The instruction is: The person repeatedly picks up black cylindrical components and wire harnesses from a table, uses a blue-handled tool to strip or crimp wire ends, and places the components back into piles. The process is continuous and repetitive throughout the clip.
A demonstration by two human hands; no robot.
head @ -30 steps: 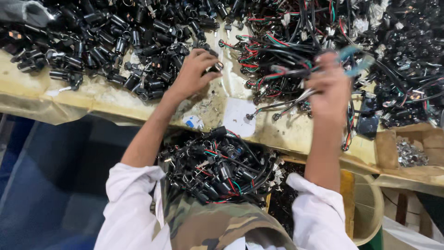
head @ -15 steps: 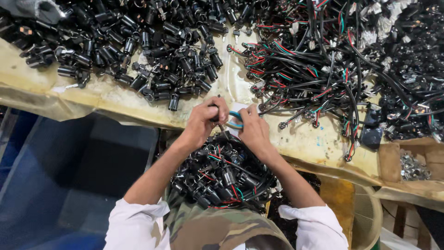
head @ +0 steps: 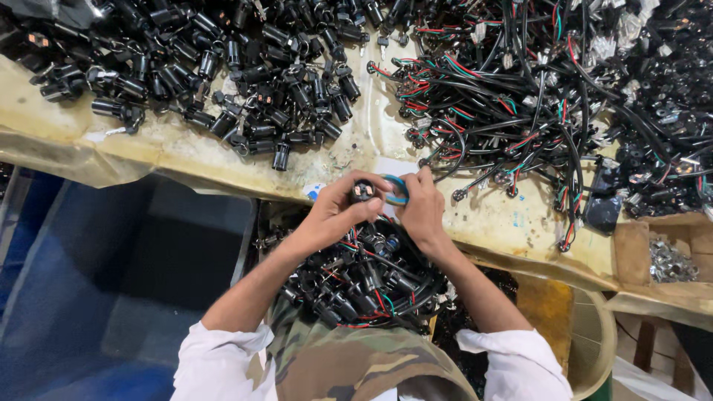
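black cylindrical switch [head: 363,193] – pinched by left hand [head: 334,215], right hand [head: 421,210] on its looped wire [head: 396,190].

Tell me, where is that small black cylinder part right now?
In the head view, the small black cylinder part sits low centre, pinched in the left hand, touching the right hand, over the table edge.

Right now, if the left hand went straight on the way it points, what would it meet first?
Probably the right hand: the left hand, holding a small black part, points across at it, almost touching. Depth is unclear.
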